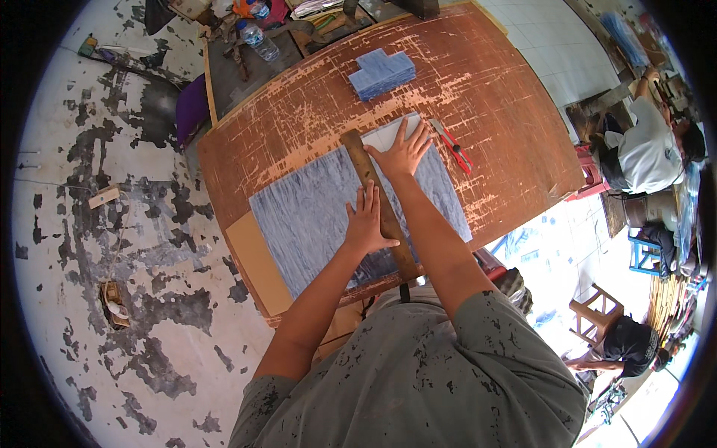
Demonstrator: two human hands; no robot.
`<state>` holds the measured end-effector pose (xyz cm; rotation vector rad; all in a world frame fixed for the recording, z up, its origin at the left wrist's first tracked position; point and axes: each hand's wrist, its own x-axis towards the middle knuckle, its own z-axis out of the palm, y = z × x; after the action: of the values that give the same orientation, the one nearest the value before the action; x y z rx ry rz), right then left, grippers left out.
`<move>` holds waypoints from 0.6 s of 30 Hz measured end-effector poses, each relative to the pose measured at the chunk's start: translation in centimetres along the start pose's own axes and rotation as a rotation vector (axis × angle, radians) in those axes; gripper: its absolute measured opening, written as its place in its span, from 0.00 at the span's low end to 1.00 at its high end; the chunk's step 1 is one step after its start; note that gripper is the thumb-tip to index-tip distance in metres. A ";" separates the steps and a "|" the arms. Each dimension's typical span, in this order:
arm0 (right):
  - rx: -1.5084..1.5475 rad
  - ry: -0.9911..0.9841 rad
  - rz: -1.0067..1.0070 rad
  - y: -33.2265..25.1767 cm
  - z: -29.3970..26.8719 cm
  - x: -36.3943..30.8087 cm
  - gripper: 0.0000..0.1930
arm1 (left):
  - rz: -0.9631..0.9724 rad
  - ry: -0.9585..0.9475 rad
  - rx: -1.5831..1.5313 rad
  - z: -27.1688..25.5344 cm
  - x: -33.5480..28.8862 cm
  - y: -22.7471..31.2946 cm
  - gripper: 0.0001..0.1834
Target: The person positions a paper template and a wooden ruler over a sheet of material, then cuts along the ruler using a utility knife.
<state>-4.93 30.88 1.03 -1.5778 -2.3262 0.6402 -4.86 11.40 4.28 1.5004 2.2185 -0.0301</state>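
Note:
A blue-grey streaked sheet (302,216) lies on the worn brown tabletop, with a long brown straightedge (390,230) across it. My left hand (366,225) rests against the straightedge, fingers stretched out and thumb across it. Farther up, my right hand (404,154) lies flat with spread fingers, its thumb by the straightedge's far end. Beneath its fingers is a white piece (382,137) at the sheet's far edge. To the right of that hand lies a red utility knife (457,153). A stack of notched blue-grey pieces (385,73) sits toward the far edge.
A tan board (258,261) shows under the sheet's left side. Beyond the table, a dark surface holds a plastic water bottle (259,42) and clutter. At right are two other people, one in a white shirt (651,149), and a wooden stool (595,312).

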 end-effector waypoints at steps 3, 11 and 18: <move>-0.004 -0.003 0.003 0.1 0.1 0.1 0.73 | 0.003 -0.005 0.005 0.0 0.1 0.0 0.87; -0.031 -0.002 0.002 0.1 0.2 0.0 0.74 | 0.014 0.017 0.002 0.0 -0.3 -0.1 0.87; -0.048 -0.029 -0.007 0.1 0.1 0.0 0.74 | 0.008 0.015 0.034 0.2 -0.1 -0.1 0.89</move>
<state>-4.86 30.94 0.90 -1.5902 -2.3837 0.6142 -4.87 11.25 4.11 1.5317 2.2342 -0.0545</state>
